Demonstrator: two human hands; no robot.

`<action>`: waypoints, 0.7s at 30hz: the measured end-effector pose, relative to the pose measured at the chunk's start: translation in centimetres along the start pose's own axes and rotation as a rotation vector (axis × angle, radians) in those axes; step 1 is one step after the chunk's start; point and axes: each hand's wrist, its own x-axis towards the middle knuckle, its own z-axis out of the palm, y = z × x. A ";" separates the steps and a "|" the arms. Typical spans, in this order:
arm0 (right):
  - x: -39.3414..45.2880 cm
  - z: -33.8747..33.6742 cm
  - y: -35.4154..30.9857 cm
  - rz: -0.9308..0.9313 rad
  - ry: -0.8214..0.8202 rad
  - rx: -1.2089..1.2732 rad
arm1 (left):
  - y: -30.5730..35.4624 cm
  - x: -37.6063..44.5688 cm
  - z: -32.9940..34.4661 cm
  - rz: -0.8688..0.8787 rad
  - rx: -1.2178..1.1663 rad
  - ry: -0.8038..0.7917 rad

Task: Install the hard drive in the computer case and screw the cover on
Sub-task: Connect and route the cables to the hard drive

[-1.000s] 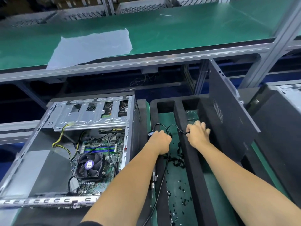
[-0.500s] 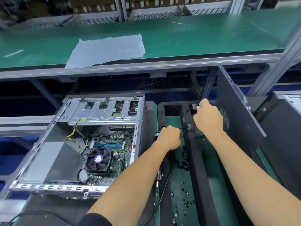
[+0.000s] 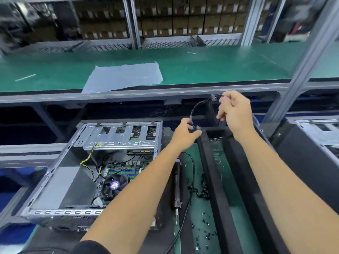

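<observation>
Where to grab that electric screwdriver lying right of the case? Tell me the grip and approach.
Grip the electric screwdriver around its black barrel, mid-length, coming from above. It lies flat, tip toward the person, cord trailing alongside; the computer case crowds its left, so top-down looks easiest.

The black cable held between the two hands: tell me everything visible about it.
The black cable is thin and flexible, apparently several fine strands bundled together. It arcs in the air between the two hands, above the far end of the black foam tray. The left hand grips its lower end, where a dark connector-like piece shows; the right hand pinches the upper end near a small dark plug. It touches nothing else visible. Its details are blurred.
</observation>
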 end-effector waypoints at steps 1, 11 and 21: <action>0.1 -0.2 -0.4 0.030 0.024 0.055 | 0.2 -0.2 -0.3 0.040 0.072 -0.004; -0.6 -0.3 0.2 0.355 0.033 -0.104 | 2.9 -3.2 -0.6 0.239 -0.005 -0.031; -3.9 -0.8 1.8 0.323 -0.165 -0.082 | 3.3 -4.0 -1.2 0.146 -0.300 -0.106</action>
